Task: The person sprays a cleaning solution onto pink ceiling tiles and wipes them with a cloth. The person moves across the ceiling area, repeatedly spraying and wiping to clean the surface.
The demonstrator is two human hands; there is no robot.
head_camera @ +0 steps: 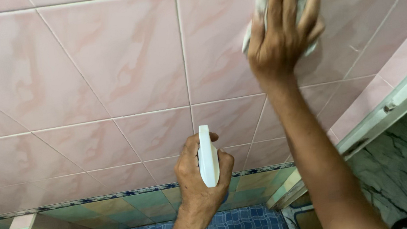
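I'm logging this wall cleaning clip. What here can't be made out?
Head view only:
- Cloth: mostly hidden under the right hand; its top is cut off by the frame edge.
- Spray bottle: body hidden by the left hand; only the white head shows.

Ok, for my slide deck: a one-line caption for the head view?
Right hand presses cloth on pink tiled wall; left hand grips white spray bottle.

Setting: home bathroom or washroom. Evidence: pink marbled wall tiles (110, 63) with grout lines, green tile band (123, 205) below, blue patterned floor tiles (242, 226), pale door frame (389, 108) at right.
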